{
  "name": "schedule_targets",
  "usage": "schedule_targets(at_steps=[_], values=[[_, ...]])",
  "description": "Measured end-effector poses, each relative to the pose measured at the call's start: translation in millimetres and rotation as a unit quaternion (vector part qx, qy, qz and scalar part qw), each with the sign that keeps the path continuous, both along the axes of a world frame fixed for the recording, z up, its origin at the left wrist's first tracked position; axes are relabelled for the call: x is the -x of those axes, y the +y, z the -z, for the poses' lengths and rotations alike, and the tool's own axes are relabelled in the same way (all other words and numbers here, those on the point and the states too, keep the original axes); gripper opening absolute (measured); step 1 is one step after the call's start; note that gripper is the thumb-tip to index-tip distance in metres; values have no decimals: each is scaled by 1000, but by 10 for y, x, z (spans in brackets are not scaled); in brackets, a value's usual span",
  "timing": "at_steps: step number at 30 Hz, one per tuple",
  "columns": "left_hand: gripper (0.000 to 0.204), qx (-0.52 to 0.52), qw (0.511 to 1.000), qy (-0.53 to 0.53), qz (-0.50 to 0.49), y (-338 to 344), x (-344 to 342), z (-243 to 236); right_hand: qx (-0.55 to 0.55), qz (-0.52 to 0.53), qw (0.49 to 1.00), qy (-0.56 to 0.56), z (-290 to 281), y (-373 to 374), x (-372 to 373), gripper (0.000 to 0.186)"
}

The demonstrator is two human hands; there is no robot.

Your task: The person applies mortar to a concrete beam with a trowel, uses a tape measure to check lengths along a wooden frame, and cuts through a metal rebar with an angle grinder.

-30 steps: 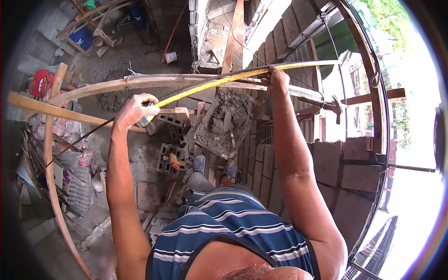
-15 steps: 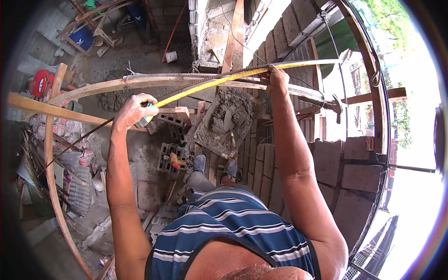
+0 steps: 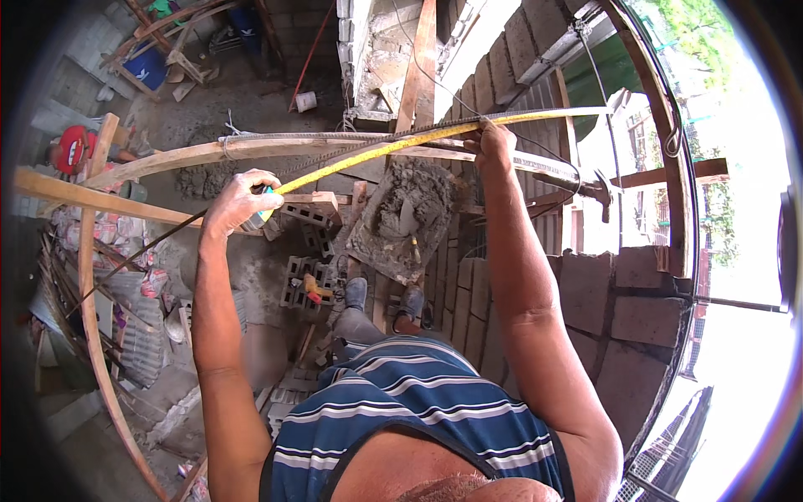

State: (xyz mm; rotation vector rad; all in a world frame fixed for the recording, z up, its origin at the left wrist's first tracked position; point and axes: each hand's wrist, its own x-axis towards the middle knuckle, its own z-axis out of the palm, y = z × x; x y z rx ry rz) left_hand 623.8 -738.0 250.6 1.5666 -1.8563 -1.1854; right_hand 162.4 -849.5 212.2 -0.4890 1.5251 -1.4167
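A tape measure is stretched out before me at chest height. My left hand (image 3: pixel 241 202) is wrapped round its case (image 3: pixel 264 209), which is partly hidden by the fingers. The yellow blade (image 3: pixel 360 156) runs up to the right and its far end reaches past my right hand (image 3: pixel 493 140). The fingers of that hand are closed on the blade. Alongside the blade runs a dark ribbed steel bar (image 3: pixel 335 156), close to a long wooden beam (image 3: pixel 192 156). Whether the blade touches the bar is hard to tell.
Below lies a board with wet mortar (image 3: pixel 410 209) and a trowel (image 3: pixel 416 251). Hollow blocks (image 3: pixel 297 280) and a yellow-red tool (image 3: pixel 314 289) are left of my feet. A block wall (image 3: pixel 644 309) stands right; a hammer (image 3: pixel 598 191) is beyond my right hand. Wooden poles (image 3: pixel 94 309) cross the left.
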Motion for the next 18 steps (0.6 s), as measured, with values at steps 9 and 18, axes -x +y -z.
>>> schedule_targets(at_steps=[9,18], values=[[36,-33,999,11,-7,-17,26,-39,-11,10,1000,3,-72,38,-8,12],[55,215,976,17,-21,376,463,-174,131,117,984,26,-238,346,-26,14]])
